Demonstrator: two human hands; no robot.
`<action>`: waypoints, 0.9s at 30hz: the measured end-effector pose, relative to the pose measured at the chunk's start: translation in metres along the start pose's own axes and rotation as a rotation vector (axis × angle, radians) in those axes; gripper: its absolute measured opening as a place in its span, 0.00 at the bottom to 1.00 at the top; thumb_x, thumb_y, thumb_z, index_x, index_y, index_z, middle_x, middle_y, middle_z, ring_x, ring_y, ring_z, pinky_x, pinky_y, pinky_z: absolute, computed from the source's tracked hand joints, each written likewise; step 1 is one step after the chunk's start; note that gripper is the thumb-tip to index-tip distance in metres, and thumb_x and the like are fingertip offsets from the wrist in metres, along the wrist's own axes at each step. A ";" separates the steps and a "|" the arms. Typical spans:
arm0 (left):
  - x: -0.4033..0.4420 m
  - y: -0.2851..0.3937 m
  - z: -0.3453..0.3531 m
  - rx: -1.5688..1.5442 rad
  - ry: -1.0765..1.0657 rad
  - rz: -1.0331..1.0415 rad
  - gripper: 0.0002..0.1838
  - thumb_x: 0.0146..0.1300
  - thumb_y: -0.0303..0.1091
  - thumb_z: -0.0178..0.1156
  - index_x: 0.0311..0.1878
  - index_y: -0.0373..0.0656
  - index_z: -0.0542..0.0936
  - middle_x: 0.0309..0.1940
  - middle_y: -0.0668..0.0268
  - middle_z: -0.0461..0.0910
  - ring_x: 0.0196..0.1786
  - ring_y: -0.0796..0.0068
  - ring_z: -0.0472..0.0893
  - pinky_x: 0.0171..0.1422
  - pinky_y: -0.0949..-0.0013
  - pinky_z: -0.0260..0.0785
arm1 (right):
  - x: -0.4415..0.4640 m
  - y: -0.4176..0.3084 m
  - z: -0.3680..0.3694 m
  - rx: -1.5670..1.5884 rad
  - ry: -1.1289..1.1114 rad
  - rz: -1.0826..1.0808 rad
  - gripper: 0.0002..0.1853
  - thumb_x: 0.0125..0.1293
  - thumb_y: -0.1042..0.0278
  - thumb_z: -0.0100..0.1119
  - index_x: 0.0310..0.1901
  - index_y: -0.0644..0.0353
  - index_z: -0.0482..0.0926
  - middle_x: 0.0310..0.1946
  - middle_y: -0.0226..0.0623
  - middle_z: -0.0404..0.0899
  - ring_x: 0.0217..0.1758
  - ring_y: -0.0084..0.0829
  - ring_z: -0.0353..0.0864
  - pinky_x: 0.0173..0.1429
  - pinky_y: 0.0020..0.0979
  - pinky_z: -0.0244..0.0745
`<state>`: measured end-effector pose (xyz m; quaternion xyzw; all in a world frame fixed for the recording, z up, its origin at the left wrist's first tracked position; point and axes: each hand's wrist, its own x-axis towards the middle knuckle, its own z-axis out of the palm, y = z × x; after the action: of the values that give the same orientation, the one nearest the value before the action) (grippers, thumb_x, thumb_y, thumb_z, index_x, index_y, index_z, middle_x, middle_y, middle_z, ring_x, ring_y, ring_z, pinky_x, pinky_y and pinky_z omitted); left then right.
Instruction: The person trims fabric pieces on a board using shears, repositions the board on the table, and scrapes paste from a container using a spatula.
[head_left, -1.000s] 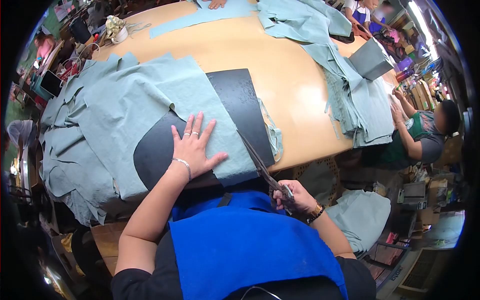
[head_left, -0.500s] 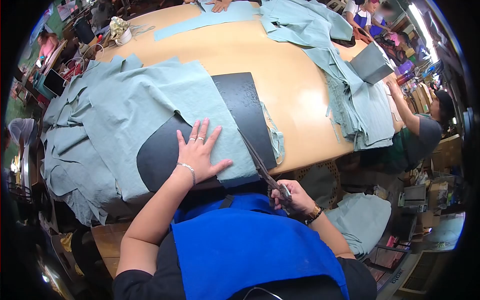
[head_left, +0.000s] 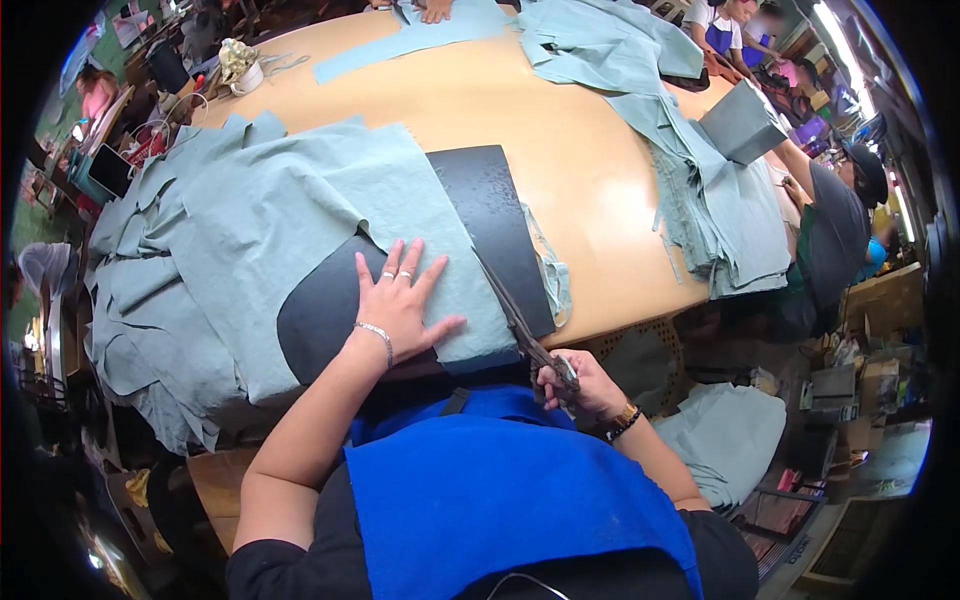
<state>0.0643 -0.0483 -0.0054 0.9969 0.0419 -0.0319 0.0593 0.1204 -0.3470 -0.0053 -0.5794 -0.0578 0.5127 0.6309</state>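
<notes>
View: the head camera, looking down over the person's arms.
Change: the co-worker (head_left: 835,235) on the right has leaned further in over the desk (head_left: 590,200), while the person's two hands have hardly moved; the cloth therefore seems steadily held.
Left grip: the left hand (head_left: 400,312) is released, palm down and fingers spread, pressing on the grey-green cloth (head_left: 420,205) and holding nothing.
Right grip: the right hand (head_left: 590,386) is clenched around the handles of the long dark shears (head_left: 513,318).
Shears: ahead of the right grip, the blades point away from the body along the cloth's right edge; how far they are parted cannot be told.
Cloth: under the left grip, lying partly over a black sheet (head_left: 485,190), with more layers heaped to the left. Black also shows just left of that grip; whether it is the same sheet cannot be told.
Scrap: a narrow looped strip (head_left: 552,275) lies beyond the right grip, beside the black sheet.
Surface: pale and smooth ahead of both grips, with a cloth stack (head_left: 740,245) and a grey block (head_left: 742,122) further right.
Room: a crowded workshop; behind and right of the right grip, more cloth (head_left: 725,430) is piled below desk height.
</notes>
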 end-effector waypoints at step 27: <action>0.006 -0.002 0.000 0.000 0.028 -0.063 0.50 0.56 0.76 0.48 0.76 0.58 0.56 0.77 0.51 0.46 0.79 0.48 0.45 0.72 0.26 0.32 | 0.012 0.001 0.009 0.095 0.005 -0.045 0.14 0.67 0.57 0.64 0.38 0.61 0.78 0.29 0.29 0.78 0.29 0.17 0.78 0.34 0.24 0.80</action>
<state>0.0699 -0.0455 -0.0061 0.9954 0.0739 -0.0197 0.0577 0.1189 -0.3325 -0.0093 -0.5487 -0.0446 0.4991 0.6692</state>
